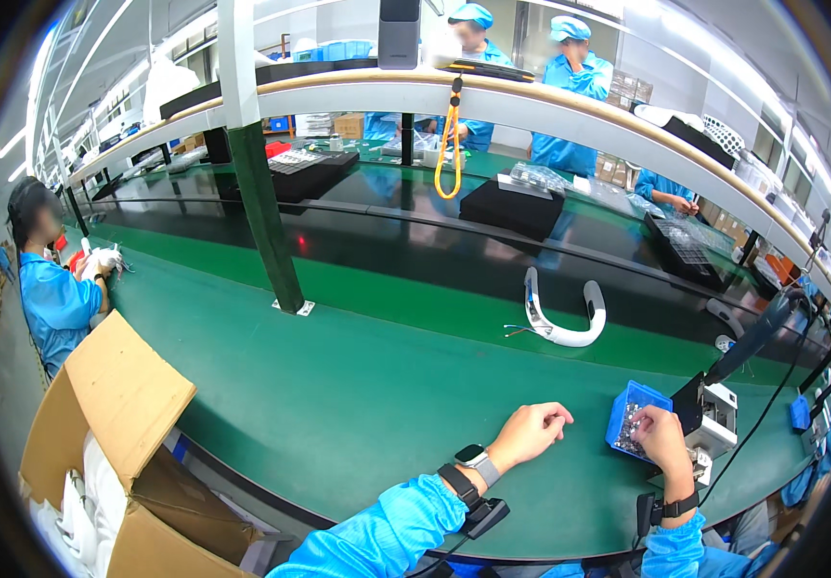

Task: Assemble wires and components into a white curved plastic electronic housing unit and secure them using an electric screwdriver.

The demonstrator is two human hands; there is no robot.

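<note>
My right hand (663,439) reaches into a small blue bin (627,445) of small loose metal parts (633,424). Its fingers are bent down and pinched together among the parts, and whatever lies between the tips is too small to make out. Off to the left of the bin, my left hand (529,433) hovers over the green table with its fingers curled in. Nothing shows in it. Farther back lies a white U-shaped device (570,334), open end away from me, with thin loose wires at its left arm.
Right of the bin stands a small bench machine (717,424) with a dark arm and a cable. An open cardboard box (127,405) holds white bagged items at lower left. A post (266,212) rises from the table; a yellow strap (449,154) hangs from the shelf. Co-workers sit around.
</note>
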